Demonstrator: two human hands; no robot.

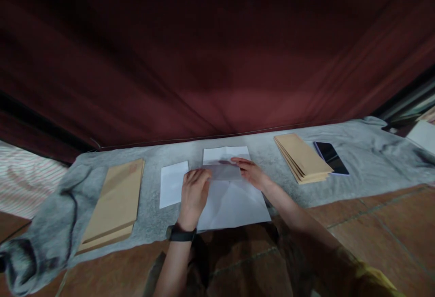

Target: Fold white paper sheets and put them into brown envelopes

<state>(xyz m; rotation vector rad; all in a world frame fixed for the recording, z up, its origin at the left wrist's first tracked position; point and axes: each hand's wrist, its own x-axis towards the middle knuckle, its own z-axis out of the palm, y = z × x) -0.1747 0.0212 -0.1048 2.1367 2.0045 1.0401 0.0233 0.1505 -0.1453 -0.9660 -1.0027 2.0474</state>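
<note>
Nearby, beside the white paper [231, 204]: brown envelopes [304, 154] and phone [335, 158]

Paper [234, 208] laid on cloth [152, 156], its folded part placed between left fingers [194, 176] and right fingers [242, 161]. Left of left fingers: second paper [171, 184] set just beside, envelope stack [113, 195] farther out. Right of right fingers: other envelope stack [303, 155] set apart, phone [330, 155] placed just past it. Behind fingers: curtain [217, 79] hung along cloth's far edge. Before fingers: tiled floor [377, 233].
</note>
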